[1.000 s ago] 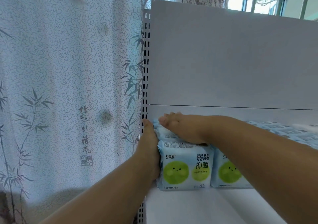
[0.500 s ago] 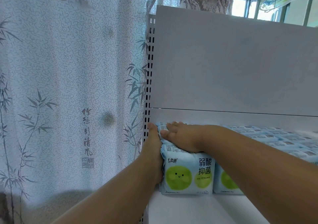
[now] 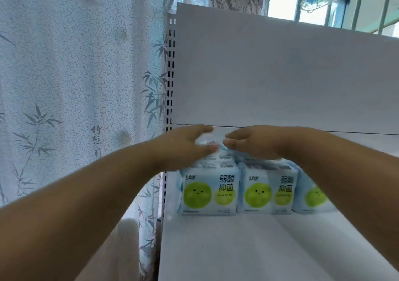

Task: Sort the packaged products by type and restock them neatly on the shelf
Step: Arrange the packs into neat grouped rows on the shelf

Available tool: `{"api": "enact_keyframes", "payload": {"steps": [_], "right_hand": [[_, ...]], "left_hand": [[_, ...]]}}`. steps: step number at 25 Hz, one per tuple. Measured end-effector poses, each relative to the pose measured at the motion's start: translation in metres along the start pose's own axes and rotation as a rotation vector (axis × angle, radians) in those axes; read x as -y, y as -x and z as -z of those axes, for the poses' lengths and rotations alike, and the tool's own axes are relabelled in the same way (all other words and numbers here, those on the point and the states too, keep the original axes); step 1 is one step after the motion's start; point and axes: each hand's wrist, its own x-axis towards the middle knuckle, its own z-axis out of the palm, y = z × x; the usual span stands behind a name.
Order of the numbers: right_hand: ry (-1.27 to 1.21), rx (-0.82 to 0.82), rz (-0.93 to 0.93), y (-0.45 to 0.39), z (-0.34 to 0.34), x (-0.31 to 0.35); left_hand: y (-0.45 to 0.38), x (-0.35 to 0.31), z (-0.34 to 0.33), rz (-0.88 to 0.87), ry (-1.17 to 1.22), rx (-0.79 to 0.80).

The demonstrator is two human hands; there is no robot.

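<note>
Left hand (image 3: 185, 144) and right hand (image 3: 248, 142) both over the top of the package rows, fingertips pointing toward each other with a narrow gap between them. Fingers of both straight to loosely bent, gripping nothing. Motion blur at the fingertips; cannot tell whether they touch the package tops or hang just above.

Front left package (image 3: 208, 191): pale blue, green smiley circle, upright at the left end of the white shelf (image 3: 237, 248), directly below and in front of the left hand. Second package (image 3: 267, 191) just beside it on the right, under the right hand. Third package (image 3: 313, 196) further right, partly hidden by the right forearm. More packs lined up behind these, tops visible between the hands.

Against half a second earlier: left hand was then pressed flat along the left side of the end package; it is now lifted above the row. Right hand was lying flat on the package top; it is now raised and further right. The second package front, mostly covered before, now shows in full.

Surroundings: perforated upright (image 3: 170, 75) at the shelf's left edge, white back panel (image 3: 280, 75), bamboo-print curtain (image 3: 75, 86) to the left.
</note>
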Motion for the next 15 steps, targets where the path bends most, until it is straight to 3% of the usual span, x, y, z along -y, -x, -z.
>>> {"api": "enact_keyframes", "payload": {"steps": [3,7,10,15], "right_hand": [[0.070,0.086,-0.007,0.027,0.001,-0.027],[0.134,0.146,0.025,0.038,-0.016,-0.046],[0.293,0.068,0.134,0.032,-0.034,-0.053],[0.308,0.002,0.222,0.021,-0.039,-0.060]], "left_hand": [[-0.002,-0.029,-0.016,-0.033,-0.480,0.270],[-0.009,-0.032,-0.042,-0.045,-0.677,0.180],[-0.010,-0.029,-0.048,-0.077,-0.744,0.094],[-0.011,-0.030,-0.051,-0.067,-0.854,0.064]]}}
